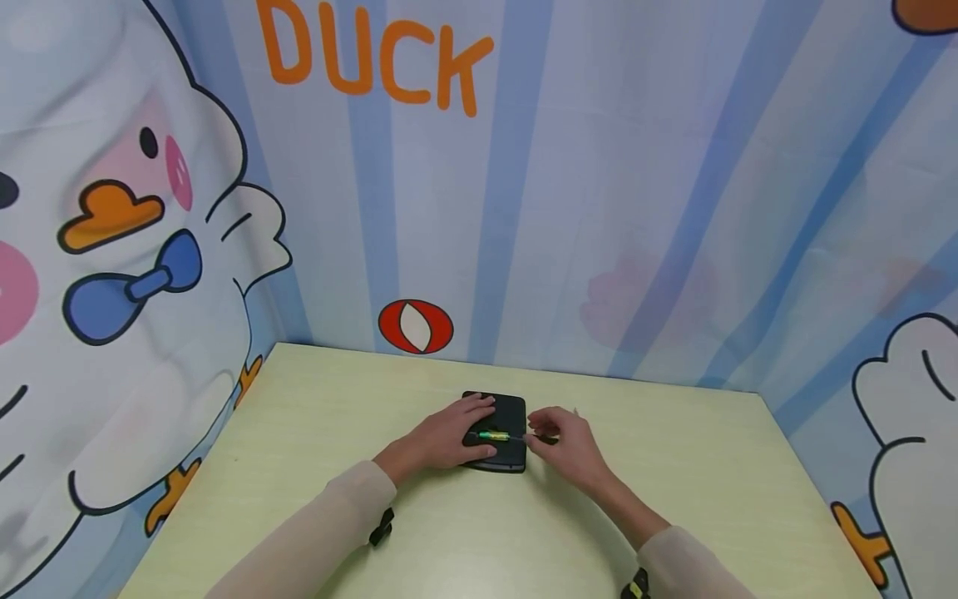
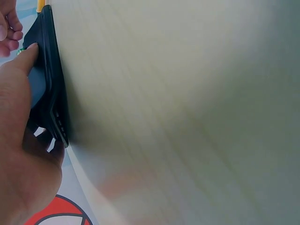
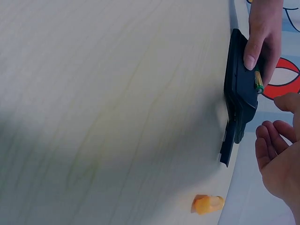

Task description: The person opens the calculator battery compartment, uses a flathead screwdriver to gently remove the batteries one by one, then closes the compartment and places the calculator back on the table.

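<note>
A flat black battery-powered device (image 1: 509,408), its kind unclear, lies on the table. A green-yellow battery (image 1: 494,436) sits crosswise near the middle of its upper face, also visible in the right wrist view. My left hand (image 1: 446,435) holds the device from the left, thumb and fingers on its face; in the left wrist view, fingers curl at its far end. My right hand (image 1: 570,448) hovers just right of the device, near the battery's right end. In the right wrist view its fingers are loosely bent, thumb apart, with nothing visible between them.
A dark strip (image 3: 227,145) projects from under the device's edge in the right wrist view. Close by, a small orange object (image 3: 207,205) lies on the pale table (image 1: 419,532). A duck-printed curtain (image 1: 569,208) stands behind the table's back edge.
</note>
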Tool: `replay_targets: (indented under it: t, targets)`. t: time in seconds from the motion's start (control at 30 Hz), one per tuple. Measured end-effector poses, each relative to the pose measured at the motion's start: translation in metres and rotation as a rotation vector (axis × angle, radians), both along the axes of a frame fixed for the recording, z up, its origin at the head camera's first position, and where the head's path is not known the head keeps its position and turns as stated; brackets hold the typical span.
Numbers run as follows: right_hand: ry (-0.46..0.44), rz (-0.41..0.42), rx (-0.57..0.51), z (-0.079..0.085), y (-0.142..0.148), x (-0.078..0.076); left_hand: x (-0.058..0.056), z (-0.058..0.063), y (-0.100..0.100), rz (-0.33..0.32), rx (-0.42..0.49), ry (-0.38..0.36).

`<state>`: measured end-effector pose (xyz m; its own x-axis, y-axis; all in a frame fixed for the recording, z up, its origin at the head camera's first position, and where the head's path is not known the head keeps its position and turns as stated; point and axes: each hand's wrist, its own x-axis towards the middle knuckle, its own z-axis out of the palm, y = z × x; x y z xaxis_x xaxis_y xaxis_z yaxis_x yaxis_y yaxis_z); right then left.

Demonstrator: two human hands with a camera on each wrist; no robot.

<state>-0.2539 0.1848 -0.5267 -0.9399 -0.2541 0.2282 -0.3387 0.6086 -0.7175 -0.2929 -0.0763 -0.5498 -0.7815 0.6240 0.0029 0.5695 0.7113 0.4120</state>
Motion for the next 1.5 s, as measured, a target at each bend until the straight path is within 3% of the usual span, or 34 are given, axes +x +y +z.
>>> replay_targets:
  t: [0.83,1.5]
  targets:
    - [0.087,0.13,0.164,0.0,-0.028,-0.004,-0.001,-0.004,-0.001,0.002,0.007,0.022]
    - [0.134,0.137,0.316,-0.005,-0.041,-0.008,-0.002,-0.003,0.0,-0.009,0.006,0.028]
